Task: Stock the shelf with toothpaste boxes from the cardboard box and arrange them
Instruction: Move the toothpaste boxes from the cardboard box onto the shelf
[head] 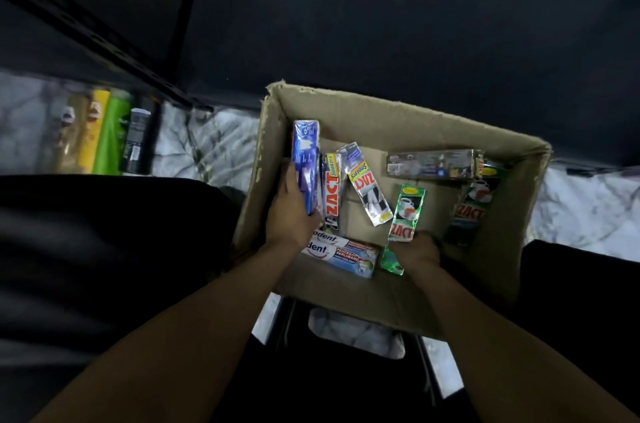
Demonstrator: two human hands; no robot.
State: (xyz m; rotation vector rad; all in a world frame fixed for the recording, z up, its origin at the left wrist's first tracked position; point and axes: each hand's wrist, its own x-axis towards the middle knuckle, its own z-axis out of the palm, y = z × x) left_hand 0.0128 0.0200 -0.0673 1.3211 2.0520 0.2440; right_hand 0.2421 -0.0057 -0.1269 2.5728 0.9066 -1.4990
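Holds a blue toothpaste box (305, 163) in the left grip (291, 211), fingers wrapped round its lower end, close to the left wall of the cardboard box (381, 114). Clasps the lower part of a green toothpaste box (408, 208) in the right grip (420, 249), just right of centre. Between the two, a pair of silver boxes (363, 183); under the left grip, two white boxes (346, 251) lying flat. Further right, another green box (472, 204). Upper left of the frame: a black shelf (86, 28), bottles (107, 132) beneath.
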